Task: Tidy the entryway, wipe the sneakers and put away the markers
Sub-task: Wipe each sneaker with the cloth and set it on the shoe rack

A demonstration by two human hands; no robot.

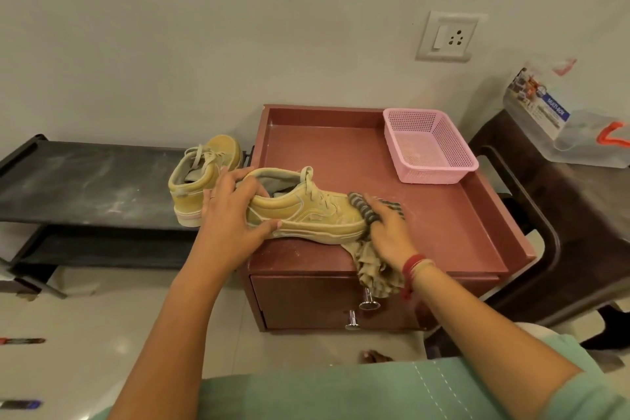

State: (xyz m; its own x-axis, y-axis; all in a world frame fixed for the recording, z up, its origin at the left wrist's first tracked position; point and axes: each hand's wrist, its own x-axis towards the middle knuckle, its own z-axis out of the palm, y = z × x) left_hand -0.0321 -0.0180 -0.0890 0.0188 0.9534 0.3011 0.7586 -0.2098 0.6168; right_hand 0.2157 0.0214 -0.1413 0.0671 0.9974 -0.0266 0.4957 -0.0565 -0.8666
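Maroon cabinet (443, 215) serving as a wiping bench, black shoe rack (85, 181) alongside with second sneaker (201, 177) waiting. Tan sneaker (306, 215) lying between both hands: left hand (235, 215) clamped round heel, likely for steadiness; right hand (388, 228) pressing cloth (375, 269) against toe. Two markers (20, 340) on floor, far left.

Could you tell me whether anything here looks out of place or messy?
Yes. Two markers lie loose on the floor at the left edge, and pale dust smears the black shoe rack and the red cabinet top. The pink basket looks empty.
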